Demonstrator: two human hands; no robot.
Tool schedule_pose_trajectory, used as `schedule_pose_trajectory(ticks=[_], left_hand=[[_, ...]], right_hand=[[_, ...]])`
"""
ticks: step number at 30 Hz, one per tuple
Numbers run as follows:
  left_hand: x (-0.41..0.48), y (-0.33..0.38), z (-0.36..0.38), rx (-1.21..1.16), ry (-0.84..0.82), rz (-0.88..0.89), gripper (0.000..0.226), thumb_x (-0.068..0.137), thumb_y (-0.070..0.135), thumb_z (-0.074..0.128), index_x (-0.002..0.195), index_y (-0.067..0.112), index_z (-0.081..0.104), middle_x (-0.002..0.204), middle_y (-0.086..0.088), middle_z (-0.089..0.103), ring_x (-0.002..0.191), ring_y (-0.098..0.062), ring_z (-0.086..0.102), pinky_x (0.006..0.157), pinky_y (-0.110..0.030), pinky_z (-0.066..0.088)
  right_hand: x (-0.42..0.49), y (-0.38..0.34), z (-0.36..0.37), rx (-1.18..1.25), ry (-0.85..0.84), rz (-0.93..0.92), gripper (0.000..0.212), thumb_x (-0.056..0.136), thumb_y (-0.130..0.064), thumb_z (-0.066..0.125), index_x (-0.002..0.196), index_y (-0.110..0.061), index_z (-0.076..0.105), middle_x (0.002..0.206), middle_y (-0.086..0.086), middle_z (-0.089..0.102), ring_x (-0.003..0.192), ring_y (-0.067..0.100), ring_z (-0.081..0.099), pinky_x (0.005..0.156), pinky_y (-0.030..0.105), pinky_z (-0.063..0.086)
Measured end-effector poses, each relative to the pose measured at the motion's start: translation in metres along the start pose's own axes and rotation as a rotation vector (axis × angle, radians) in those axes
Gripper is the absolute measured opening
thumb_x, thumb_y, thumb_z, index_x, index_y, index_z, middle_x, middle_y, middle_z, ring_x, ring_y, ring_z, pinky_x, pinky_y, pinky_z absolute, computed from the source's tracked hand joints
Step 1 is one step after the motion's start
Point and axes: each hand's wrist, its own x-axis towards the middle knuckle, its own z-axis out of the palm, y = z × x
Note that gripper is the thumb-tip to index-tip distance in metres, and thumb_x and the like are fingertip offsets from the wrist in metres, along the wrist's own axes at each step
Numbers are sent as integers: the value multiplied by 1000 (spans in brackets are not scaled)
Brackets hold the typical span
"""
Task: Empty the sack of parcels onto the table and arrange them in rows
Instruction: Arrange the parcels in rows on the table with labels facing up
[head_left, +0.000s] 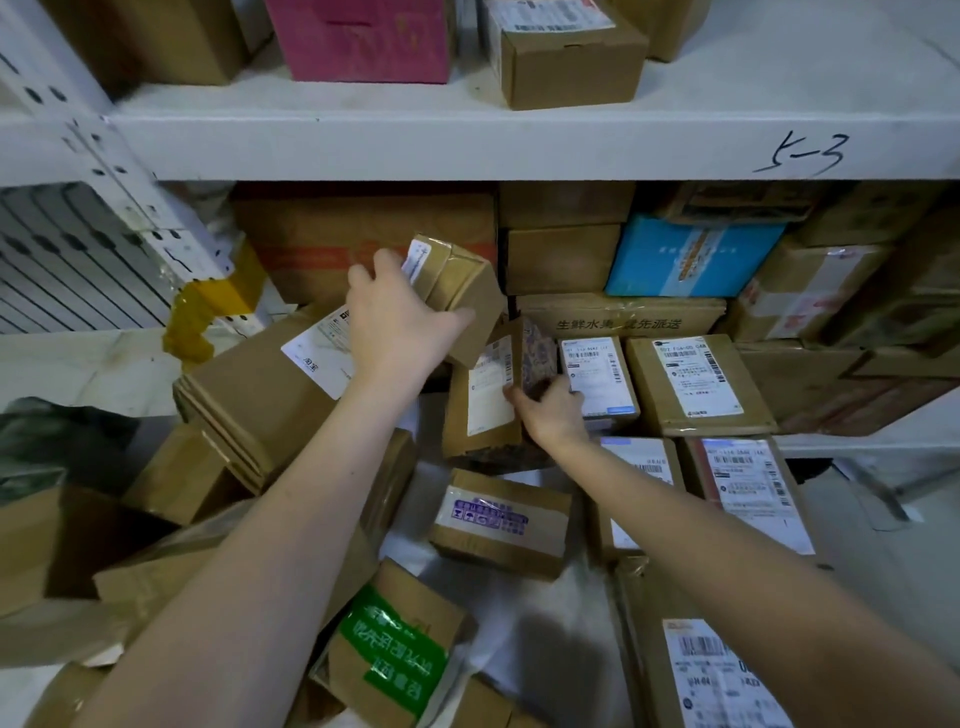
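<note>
At the far left a white metal shelf post (119, 171) with punched holes slants down, a lump of yellow tape (208, 312) wrapped round its lower end. Just right of it a large brown box (260, 384) lies tilted, its white label facing up, with more plain cartons (176, 467) heaped below and to its left. The left hand (395, 322) reaches forward over this heap and is closed round a small taped box (457, 291), fingers on its top and thumb under its near edge — the box is lifted clear and tipped at an angle in front of the cartons stored under the shelf. Below, near the bottom edge, a box with a green sticker (395, 649) lies on the white desk (519, 639), and a little farther back sits a box with a purple-printed label (498, 519). Next comes an upright box (483, 395) standing on end, label towards the camera; the right hand (556, 415) grips its right side, fingers curled round the edge. To the right, parcels already lie flat in neat rows, labels up: a small white-labelled parcel (597, 379) just beside the right hand, then a wider labelled box (696, 384), with two more (748, 493) in the row nearer the camera. Behind them a blue box (691, 254) sits among stacked brown cartons under the shelf board (519, 150), which bears the handwritten mark "5-3" — a pink box (363, 36) stands on top of it.
</note>
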Motion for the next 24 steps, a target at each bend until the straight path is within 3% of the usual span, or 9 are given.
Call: schedule_pose_trajectory(ticks=[4,5,7,9,10,13,17,20,24], left_hand=[[-2,-1,6,-1,-25,18,79,64,45,83,125,12,45,126,-8,42,114,-29,49,85,-36,43],[-3,0,7,8,-33,17,79,64,45,83,125,12,44,126,-8,42,114,-29,49,85,-36,43],[-4,-1,10,25,-50,14,81,64,45,84,126,12,44,127,-8,42,114,-30,49,84,-37,44],[-5,-1,12,34,-58,16,81,63,45,84,126,12,44,127,-8,42,115,-30,49,84,-37,44],[-5,-2,13,33,-62,16,82,64,45,84,127,12,44,127,-9,42,115,-30,49,85,-37,44],[-7,-3,16,20,-76,12,82,64,43,85,127,12,44,127,-9,42,116,-30,49,87,-38,44],[-11,-7,20,13,-94,9,81,63,43,85,127,13,46,127,-9,43,115,-29,50,89,-38,46],[-15,-12,21,21,-105,18,81,63,43,85,127,13,46,127,-10,44,116,-29,48,89,-37,44],[-23,-15,19,22,-106,8,81,63,44,85,128,14,46,128,-9,44,117,-28,48,88,-35,43]], right_hand=[[-7,-1,-3,-540,186,-367,62,87,-22,65,138,-8,32,139,19,32,129,36,37,105,46,40],[-7,-1,-6,-696,172,-503,67,84,-17,66,140,-12,31,142,16,30,132,35,35,106,46,39],[-5,1,-12,-835,-80,-668,67,83,-25,67,142,-19,35,146,9,34,134,30,35,108,49,35],[-4,9,-15,-975,-310,-668,70,80,-51,65,140,-23,42,146,3,36,135,26,35,109,53,28],[-3,15,-17,-1043,-334,-646,76,77,-58,65,141,-25,40,147,1,34,135,26,33,109,54,28],[2,22,-26,-1071,-215,-625,76,78,-50,69,142,-27,35,144,2,34,131,25,36,100,48,40],[2,24,-22,-1168,-135,-641,69,83,-42,66,141,-22,34,140,4,37,126,26,39,92,44,42],[1,22,-27,-1094,-224,-591,68,83,-35,67,142,-23,36,141,3,37,127,26,40,93,43,46],[-9,5,-44,-911,-323,-550,37,88,-36,60,122,-21,58,122,3,57,110,23,56,85,42,52]])
